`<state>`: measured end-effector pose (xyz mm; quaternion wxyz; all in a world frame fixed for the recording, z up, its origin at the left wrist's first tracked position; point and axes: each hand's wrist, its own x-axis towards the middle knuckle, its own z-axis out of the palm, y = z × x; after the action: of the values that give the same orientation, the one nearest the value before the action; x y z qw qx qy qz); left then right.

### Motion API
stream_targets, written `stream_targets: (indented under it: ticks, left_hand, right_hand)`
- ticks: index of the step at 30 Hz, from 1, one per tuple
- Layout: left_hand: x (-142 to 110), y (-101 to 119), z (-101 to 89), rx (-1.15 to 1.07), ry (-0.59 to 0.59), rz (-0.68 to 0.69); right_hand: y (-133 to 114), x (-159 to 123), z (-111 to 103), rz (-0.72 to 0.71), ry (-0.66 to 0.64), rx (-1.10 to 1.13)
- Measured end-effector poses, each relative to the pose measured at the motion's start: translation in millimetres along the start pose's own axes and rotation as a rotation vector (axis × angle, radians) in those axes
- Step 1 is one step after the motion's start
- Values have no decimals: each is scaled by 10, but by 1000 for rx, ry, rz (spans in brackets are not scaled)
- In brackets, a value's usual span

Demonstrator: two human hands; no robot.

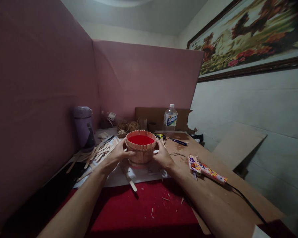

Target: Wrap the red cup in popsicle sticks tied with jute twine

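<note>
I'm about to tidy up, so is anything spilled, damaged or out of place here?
Pale splinters litter the red cloth, like stray debris. Behind the bottle, the cardboard looks ragged at its right end, as if torn. The tub between the left hand and right hand shows no obvious damage.

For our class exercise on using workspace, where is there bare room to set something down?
Bare brown board shows between the dark-blue knife and flowered glue gun. Left of the bowl, wooden sticks crowd the white paper. Scraps dot the red cloth.
</note>
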<state>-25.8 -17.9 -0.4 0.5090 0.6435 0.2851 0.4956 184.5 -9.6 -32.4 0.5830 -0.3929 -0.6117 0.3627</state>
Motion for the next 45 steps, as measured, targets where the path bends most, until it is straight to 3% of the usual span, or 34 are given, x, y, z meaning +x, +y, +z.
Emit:
stream_targets:
  ticks: [2, 5, 7, 15, 19, 22, 25, 31, 35, 42, 45]
  left_hand:
    - [2, 10, -7, 25, 123, -41]
    - [26, -9, -82, 19, 410, -112]
    - [52, -54, -116, -5, 467, -146]
    - [103, -224, 40, -90, 341, -205]
    - [109, -233, -53, -77, 516, -143]
    - [121, -255, -97, -70, 541, -116]
    - [117, -270, -36, -81, 467, -132]
    - [72, -225, 83, -112, 175, -80]
    - [74, -201, 64, -130, 221, -44]
    - [75, -182, 114, -197, 308, -90]
    - [70, -152, 138, -206, 292, -112]
  right_hand:
    - [-21, 28, -24, -22, 35, 41]
    - [-17, 80, -89, -33, 111, 88]
    - [15, 104, -122, -17, 154, 99]
    - [101, 56, -88, 27, 241, 112]
    - [151, 93, -114, 29, 266, 100]
    - [185, 113, -129, 21, 242, 71]
    - [177, 78, -104, 7, 172, 56]
    - [38, -9, -51, -45, 74, 66]
    - [-4, 22, -57, -58, 22, 102]
    - [121, 37, -97, 14, 106, -2]
    - [69, 1, -70, -2, 44, -10]
